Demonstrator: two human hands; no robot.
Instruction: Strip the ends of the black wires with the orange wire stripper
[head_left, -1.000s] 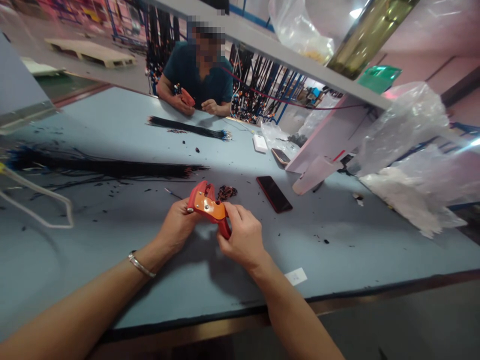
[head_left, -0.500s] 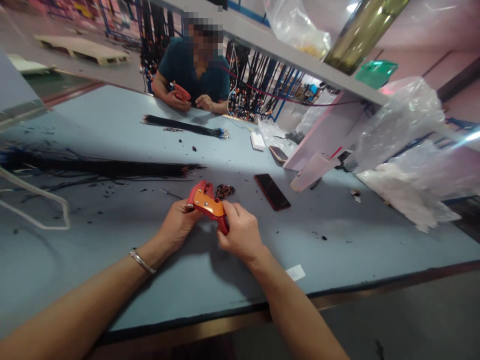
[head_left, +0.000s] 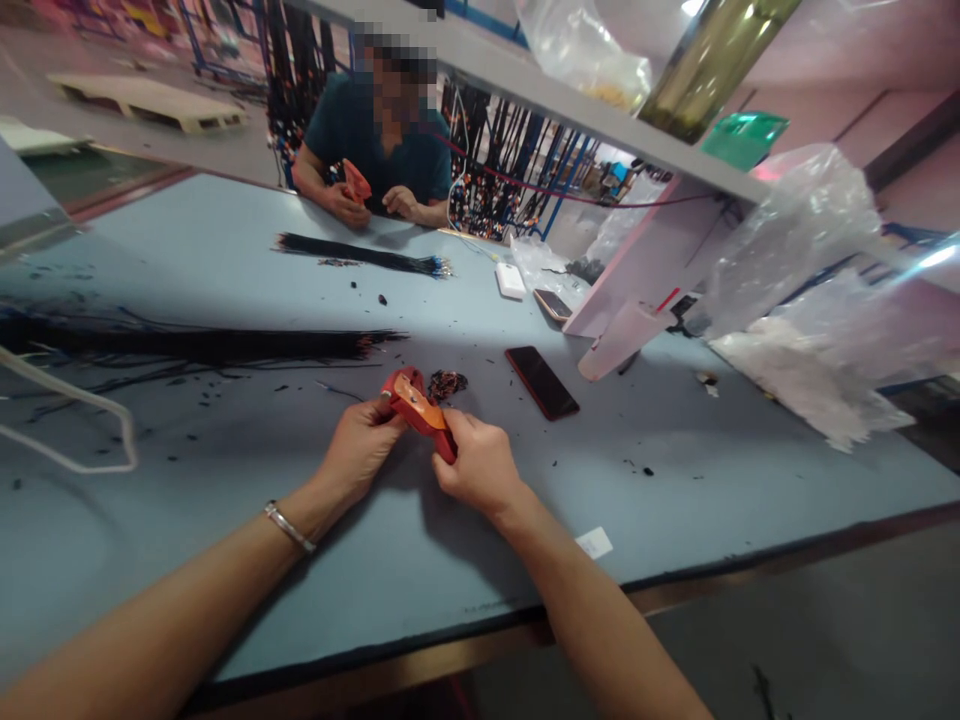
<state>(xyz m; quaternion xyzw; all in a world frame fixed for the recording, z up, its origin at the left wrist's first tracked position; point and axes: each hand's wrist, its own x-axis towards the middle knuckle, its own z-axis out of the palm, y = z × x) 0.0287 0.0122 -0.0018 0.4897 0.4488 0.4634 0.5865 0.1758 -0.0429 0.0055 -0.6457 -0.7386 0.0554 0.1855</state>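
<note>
My right hand [head_left: 480, 465] is wrapped round the handles of a red and orange wire stripper [head_left: 418, 404], held tilted above the table with its head to the upper left. My left hand [head_left: 361, 445] is closed in a pinch right at the stripper's head; whatever its fingertips hold is hidden. Behind the tool lies a small heap of dark and coppery scraps [head_left: 448, 383]. A long bundle of black wires [head_left: 300, 344] stretches across the table to the left, its cut ends pointing at the stripper. One loose wire [head_left: 337, 390] lies just beyond my left hand.
A dark phone [head_left: 542, 382] lies right of my hands, with a white label [head_left: 595, 542] nearer the edge. Across the table a co-worker [head_left: 379, 140] holds another red tool near a second wire bundle [head_left: 360, 254]. A white bent rod [head_left: 124, 430] stands left; plastic bags [head_left: 802, 370] lie right.
The wire stripper has turned a little in my right hand, so its orange side shows narrower. My left hand stays at its head. The co-worker's red tool has tipped more upright.
</note>
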